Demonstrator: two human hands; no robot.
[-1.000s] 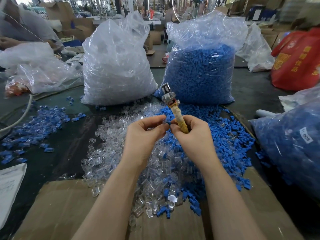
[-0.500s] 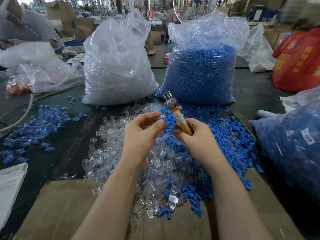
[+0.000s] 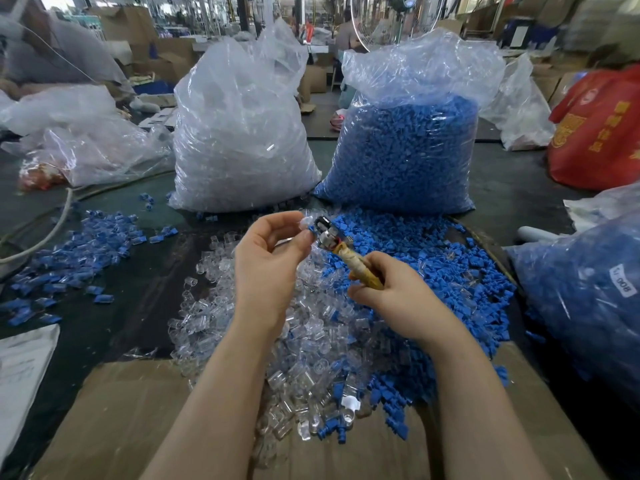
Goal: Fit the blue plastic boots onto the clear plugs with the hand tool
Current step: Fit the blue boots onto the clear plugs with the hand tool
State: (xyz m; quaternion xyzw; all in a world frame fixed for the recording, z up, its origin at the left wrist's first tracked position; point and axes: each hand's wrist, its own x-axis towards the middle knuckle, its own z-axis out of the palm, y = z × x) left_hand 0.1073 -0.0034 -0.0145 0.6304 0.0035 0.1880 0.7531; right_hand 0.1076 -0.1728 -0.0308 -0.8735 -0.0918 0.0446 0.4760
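Both hands are up over the table right now. The right hand (image 3: 398, 292) has its fingers curled tight around the yellowish wrapped handle of the hand tool (image 3: 343, 252), with the metal head tilted up and to the left. The left hand (image 3: 268, 258) is pinching a small blue boot (image 3: 311, 231) between thumb and fingertips, right up against the tool's metal head. There seems to be a clear plug (image 3: 305, 220) there too, just above the boot, but it's too blurry to say if the two are joined.

Below the hands there's a big heap of loose clear plugs (image 3: 221, 317) spilled over the dark table (image 3: 138, 289), with a heap of blue boots (image 3: 433, 258) beside it on the right. A cardboard sheet (image 3: 114, 420) lies under the near edge of both. Another scatter of blue pieces (image 3: 69, 251) sits off to the left.

Behind stand two big plastic sacks, the clear one (image 3: 239, 133) on the left and the blue-filled one (image 3: 408, 143) on the right. Another bag at the right edge (image 3: 588, 306) has a white sticker (image 3: 621, 280) that looks like "008", the rest unclear. The red bag (image 3: 599, 129) has yellow characters I can't make out.
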